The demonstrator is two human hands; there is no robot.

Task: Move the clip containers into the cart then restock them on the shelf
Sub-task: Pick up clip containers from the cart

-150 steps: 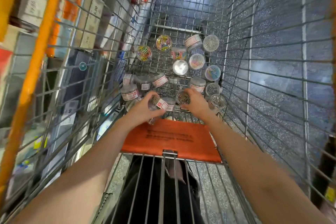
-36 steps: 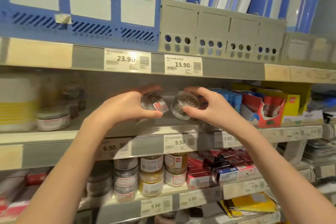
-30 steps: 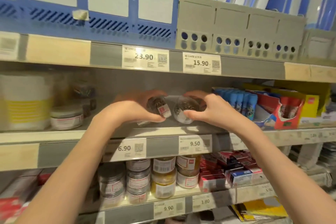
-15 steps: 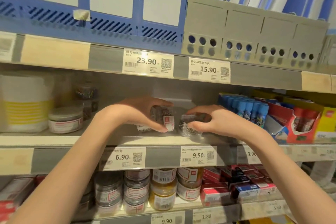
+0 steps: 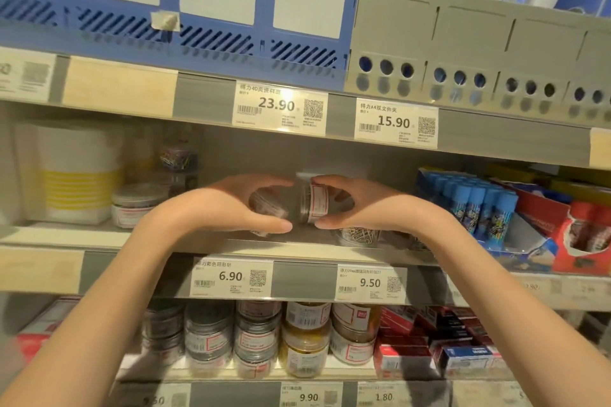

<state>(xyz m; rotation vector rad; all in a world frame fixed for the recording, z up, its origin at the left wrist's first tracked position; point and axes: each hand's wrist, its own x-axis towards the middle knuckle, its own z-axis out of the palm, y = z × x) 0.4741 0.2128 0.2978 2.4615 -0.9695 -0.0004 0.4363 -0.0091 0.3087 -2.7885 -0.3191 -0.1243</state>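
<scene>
While your left hand [image 5: 241, 205] is gripping one clip container [image 5: 264, 208] and your right hand [image 5: 357, 205] another [image 5: 312, 205], you are cradling light, slippery jars; keep holding their sides.

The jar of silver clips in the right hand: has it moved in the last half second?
Yes. That jar of silver clips now sits on the shelf above the 9.50 price tag, and the right hand grips a labelled jar.

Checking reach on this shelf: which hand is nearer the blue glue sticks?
Right. The right hand holds a clip container just left of the blue glue sticks; the left hand is farther left.
</scene>
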